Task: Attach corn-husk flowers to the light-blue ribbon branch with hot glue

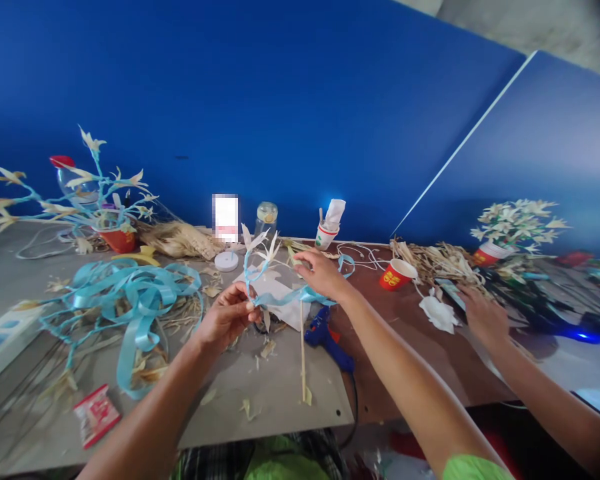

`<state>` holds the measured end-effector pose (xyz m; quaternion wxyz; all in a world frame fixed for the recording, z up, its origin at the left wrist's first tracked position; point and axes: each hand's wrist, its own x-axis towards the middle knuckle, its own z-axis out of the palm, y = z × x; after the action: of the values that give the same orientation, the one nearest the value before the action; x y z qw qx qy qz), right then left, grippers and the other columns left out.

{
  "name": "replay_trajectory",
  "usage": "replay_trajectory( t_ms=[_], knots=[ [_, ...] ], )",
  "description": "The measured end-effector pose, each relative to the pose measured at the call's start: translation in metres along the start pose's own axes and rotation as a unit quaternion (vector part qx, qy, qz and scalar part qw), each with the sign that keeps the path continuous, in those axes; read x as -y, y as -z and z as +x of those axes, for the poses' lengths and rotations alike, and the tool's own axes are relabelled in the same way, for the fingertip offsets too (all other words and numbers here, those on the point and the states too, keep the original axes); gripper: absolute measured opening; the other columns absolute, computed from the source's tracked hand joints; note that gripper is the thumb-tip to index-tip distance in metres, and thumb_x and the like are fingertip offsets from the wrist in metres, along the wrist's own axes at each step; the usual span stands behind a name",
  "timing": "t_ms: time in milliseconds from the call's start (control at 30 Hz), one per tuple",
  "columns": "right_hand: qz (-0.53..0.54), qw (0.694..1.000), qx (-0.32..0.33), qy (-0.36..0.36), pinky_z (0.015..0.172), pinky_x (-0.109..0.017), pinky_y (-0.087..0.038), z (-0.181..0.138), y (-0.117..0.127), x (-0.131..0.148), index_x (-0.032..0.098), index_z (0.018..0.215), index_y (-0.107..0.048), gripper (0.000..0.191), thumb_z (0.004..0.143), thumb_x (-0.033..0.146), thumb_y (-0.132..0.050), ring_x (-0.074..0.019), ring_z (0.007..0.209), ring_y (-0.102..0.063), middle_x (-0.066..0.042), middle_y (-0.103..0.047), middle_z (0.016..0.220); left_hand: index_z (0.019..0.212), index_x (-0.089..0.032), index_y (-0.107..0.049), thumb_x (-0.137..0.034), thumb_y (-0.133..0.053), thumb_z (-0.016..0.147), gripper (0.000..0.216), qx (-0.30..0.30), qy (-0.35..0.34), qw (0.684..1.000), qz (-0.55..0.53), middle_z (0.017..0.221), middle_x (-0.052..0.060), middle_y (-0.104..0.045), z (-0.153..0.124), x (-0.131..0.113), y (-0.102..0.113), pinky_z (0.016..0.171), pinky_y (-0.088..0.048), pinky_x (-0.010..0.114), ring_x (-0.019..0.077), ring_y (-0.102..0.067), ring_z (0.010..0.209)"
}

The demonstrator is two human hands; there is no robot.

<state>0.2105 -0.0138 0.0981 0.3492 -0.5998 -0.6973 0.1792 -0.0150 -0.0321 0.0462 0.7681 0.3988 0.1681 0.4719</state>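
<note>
My left hand (230, 312) pinches the stem of a husk flower sprig (261, 257) with pale pointed petals and light blue wrapped stems. From that stem a light blue satin ribbon (285, 298) runs right, passing beneath my right wrist. My right hand (320, 272) is above the table with fingers stretched leftward, close to a pale green husk strip (291, 255); whether they touch is unclear. Below it lie a blue glue gun (329, 339) and a thin stick (303, 353). Left of my left hand is a heap of blue ribbon (130, 293).
A potted husk-flower branch (117, 237) stands back left, a jar (267, 217) and white cup (326, 235) at the back. A red paper cup (397, 273) and husk pile (435, 260) are right. Another person's hand (485, 317) rests by a phone. A snack packet (97, 415) lies front left.
</note>
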Motion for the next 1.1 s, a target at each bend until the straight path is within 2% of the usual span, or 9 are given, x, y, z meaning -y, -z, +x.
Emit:
replay_trajectory(
  t_ms=[133,167,300,467,600,733,833,1000,1100],
  knots=[
    [0.139,0.977,0.160,0.006,0.054,-0.022,-0.039,-0.028,-0.008,0.028,0.016,0.080,-0.063,0.020,0.082,0.032,-0.052,-0.0099,0.053,-0.049,0.003,-0.055,0.061,0.074,-0.017,-0.060,-0.017,-0.074,0.064,0.017,0.004,-0.001,1.000,0.001,0.062,-0.003,-0.056,0.000,0.001,0.002,0.054,-0.042,0.026,0.0073,-0.049,0.048],
    [0.154,0.974,0.165,0.009,0.055,-0.022,-0.039,-0.032,-0.009,0.032,0.016,0.078,-0.063,0.019,0.080,0.033,-0.054,-0.0099,0.054,-0.048,0.002,-0.055,0.061,0.074,-0.017,-0.061,-0.017,-0.074,0.064,0.017,0.005,0.001,1.000,0.003,0.062,-0.003,-0.056,0.000,0.001,0.003,0.054,-0.042,0.026,0.0077,-0.050,0.049],
    [0.220,0.974,0.056,-0.019,0.067,-0.025,-0.043,-0.033,-0.014,0.031,0.017,0.086,-0.064,0.019,0.078,0.030,-0.054,-0.0125,0.070,-0.056,-0.002,-0.064,0.077,0.075,-0.017,-0.061,-0.017,-0.074,0.064,0.017,0.005,0.007,1.000,0.011,0.062,-0.002,-0.057,0.000,0.001,0.004,0.055,-0.042,0.026,0.0082,-0.051,0.050],
    [0.297,0.953,0.023,-0.064,0.079,-0.029,-0.045,-0.022,-0.023,0.020,0.017,0.086,-0.065,0.022,0.078,0.035,-0.055,-0.0161,0.083,-0.061,-0.004,-0.068,0.084,0.074,-0.017,-0.061,-0.017,-0.074,0.065,0.016,0.017,0.008,1.000,0.010,0.061,-0.002,-0.057,0.001,0.001,0.003,0.055,-0.044,0.026,0.0086,-0.052,0.049],
    [0.268,0.951,0.152,-0.025,0.083,-0.029,-0.043,-0.014,-0.033,0.017,0.015,0.084,-0.067,0.028,0.085,0.036,-0.049,-0.0156,0.085,-0.061,-0.005,-0.068,0.084,0.075,-0.016,-0.062,-0.015,-0.072,0.067,0.014,0.036,0.010,0.999,0.016,0.063,-0.002,-0.058,0.001,0.003,0.004,0.055,-0.045,0.026,0.0084,-0.053,0.049],
    [0.228,0.936,0.249,-0.099,0.060,-0.023,-0.043,-0.008,-0.037,0.012,0.013,0.088,-0.067,0.025,0.085,0.031,-0.049,-0.0096,0.056,-0.054,0.000,-0.062,0.064,0.076,-0.016,-0.061,-0.013,-0.071,0.068,0.013,0.030,0.008,0.999,0.021,0.066,-0.001,-0.059,0.001,0.004,0.007,0.055,-0.046,0.025,0.0085,-0.054,0.051],
    [0.217,0.925,0.289,-0.113,0.050,-0.020,-0.037,-0.008,-0.036,0.010,0.015,0.095,-0.068,0.023,0.082,0.027,-0.055,-0.0060,0.046,-0.044,0.002,-0.061,0.064,0.076,-0.015,-0.061,-0.013,-0.072,0.067,0.014,0.028,0.013,0.999,0.023,0.066,-0.001,-0.060,0.002,0.004,0.009,0.055,-0.046,0.025,0.0085,-0.055,0.051],
    [0.256,0.915,0.303,-0.072,0.075,-0.025,-0.044,-0.009,-0.039,0.010,0.016,0.086,-0.071,0.016,0.075,0.024,-0.064,-0.0122,0.074,-0.058,-0.001,-0.068,0.082,0.076,-0.015,-0.061,-0.013,-0.072,0.067,0.014,0.032,0.018,0.999,0.025,0.067,-0.001,-0.060,0.003,0.005,0.009,0.055,-0.046,0.025,0.0092,-0.056,0.051],
    [0.317,0.870,0.372,-0.067,0.085,-0.027,-0.042,-0.008,-0.040,0.008,0.016,0.092,-0.069,0.022,0.073,0.026,-0.067,-0.0135,0.085,-0.059,-0.002,-0.069,0.088,0.077,-0.015,-0.061,-0.012,-0.071,0.068,0.014,0.032,0.022,0.999,0.030,0.067,-0.001,-0.061,0.002,0.006,0.010,0.056,-0.046,0.025,0.0091,-0.056,0.051]
  ],
)
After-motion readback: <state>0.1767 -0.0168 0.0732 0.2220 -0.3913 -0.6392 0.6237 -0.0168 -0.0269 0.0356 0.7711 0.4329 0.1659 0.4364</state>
